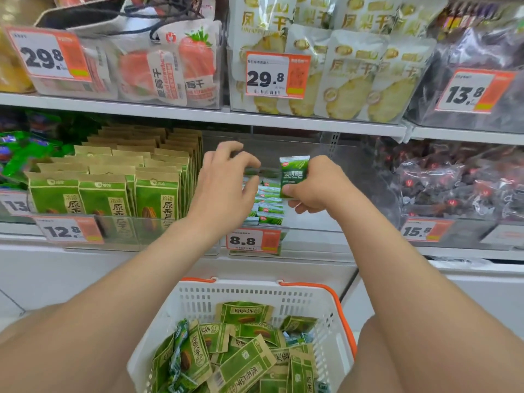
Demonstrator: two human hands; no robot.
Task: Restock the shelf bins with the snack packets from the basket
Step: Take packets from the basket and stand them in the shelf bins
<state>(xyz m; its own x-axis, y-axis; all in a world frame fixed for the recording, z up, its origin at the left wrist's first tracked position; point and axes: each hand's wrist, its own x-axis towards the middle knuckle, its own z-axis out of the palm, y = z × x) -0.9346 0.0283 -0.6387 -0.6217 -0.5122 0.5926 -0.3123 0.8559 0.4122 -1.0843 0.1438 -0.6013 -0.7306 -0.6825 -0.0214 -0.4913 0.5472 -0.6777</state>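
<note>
Packet (293, 177) pinched in right hand (314, 191); left hand (226, 180) loose-fingered over binned packets (270, 207), basket (255, 286) below.

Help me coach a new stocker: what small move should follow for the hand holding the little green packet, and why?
Probably lower the green packet into the clear bin, joining the row of matching packets. The right hand pinches it upright just above that row, and the left hand reaches over the row with spread fingers.
</note>
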